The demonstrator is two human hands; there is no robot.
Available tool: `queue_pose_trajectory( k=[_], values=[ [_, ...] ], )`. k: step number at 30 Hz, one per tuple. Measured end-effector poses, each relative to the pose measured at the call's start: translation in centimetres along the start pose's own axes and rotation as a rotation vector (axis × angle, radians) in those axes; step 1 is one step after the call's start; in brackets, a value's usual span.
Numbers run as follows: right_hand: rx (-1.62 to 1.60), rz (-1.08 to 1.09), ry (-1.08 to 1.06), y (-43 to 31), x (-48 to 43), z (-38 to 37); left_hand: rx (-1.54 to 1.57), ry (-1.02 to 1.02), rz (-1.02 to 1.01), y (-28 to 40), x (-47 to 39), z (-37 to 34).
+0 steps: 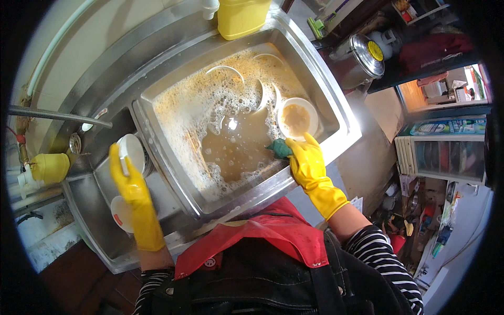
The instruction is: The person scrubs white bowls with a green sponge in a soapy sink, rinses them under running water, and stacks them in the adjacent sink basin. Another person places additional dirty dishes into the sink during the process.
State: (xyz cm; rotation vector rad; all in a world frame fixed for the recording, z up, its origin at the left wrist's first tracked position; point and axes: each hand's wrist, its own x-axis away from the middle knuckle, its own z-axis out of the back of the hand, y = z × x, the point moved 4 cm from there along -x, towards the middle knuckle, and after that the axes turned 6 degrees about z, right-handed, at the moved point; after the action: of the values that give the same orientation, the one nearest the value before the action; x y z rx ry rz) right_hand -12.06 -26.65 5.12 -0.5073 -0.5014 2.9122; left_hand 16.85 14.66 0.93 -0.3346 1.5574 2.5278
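My left hand (131,183), in a yellow rubber glove, is over the left sink basin, its fingers at the rim of a white bowl (132,152) at the top of a stack. Whether it grips the bowl is unclear. Partly hidden by that forearm, another white dish (121,214) lies in the basin. A green scouring pad (280,149) is held in my gloved right hand (309,163) at the near right edge of the soapy basin. Just beyond it, a white bowl (312,114) holds murky water. Several dish rims, one a white curved rim (226,67), show through the foam.
A metal divider (167,157) separates the two basins. One yellow jug (242,17) stands behind the soapy basin, another yellow jug (50,167) at far left. A flexible metal pipe (61,115) reaches over the left basin. A lidded steel pot (356,59) stands beyond the right edge.
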Motion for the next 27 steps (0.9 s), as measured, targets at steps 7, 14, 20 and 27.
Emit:
queue_pose_trajectory(
  k=[7, 14, 20, 27],
  values=[
    [0.001, -0.029, -0.004, -0.2, -0.3, 0.2, -0.335, -0.719, 0.198, 8.0, 3.2, -20.1],
    [0.016, -0.035, -0.019, -0.1, -0.4, 0.0, -0.781, -0.830, 0.000, 4.7, 4.2, -24.6],
    [0.010, -0.039, -0.008, -0.2, -0.4, -0.1, -0.800, -0.843, 0.091, -0.3, 4.2, -26.1],
    [-0.002, -0.047, -0.018, -0.2, -0.3, 0.1, -0.753, -0.804, 0.157, -2.3, 3.9, -25.8]
  ],
)
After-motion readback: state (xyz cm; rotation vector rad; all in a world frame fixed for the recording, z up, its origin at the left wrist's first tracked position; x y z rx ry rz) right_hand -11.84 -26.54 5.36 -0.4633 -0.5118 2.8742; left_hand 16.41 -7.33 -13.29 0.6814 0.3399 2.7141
